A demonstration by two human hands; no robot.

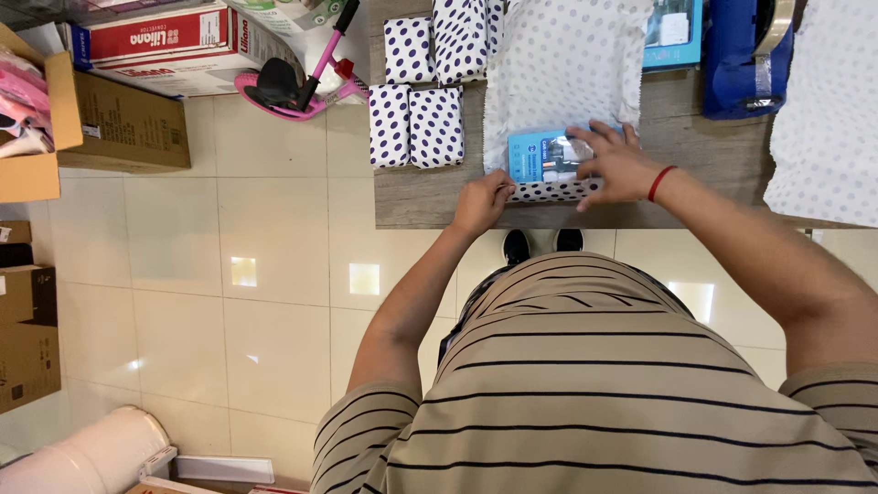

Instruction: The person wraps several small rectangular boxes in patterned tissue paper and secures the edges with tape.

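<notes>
A small light-blue box (540, 155) lies on a sheet of white wrapping paper with purple dots (562, 64), near the front edge of a wooden table (430, 192). My right hand (611, 163) presses flat on the box, a red band on its wrist. My left hand (482, 201) pinches the near edge of the paper, folded up against the box's front side.
Several wrapped dotted parcels (417, 123) lie left of the sheet. A blue tape dispenser (745, 55) and another blue box (672, 32) sit at the back. More dotted paper (828, 119) lies at the right. Cardboard boxes (119, 119) and a pink scooter (293, 87) stand on the tiled floor.
</notes>
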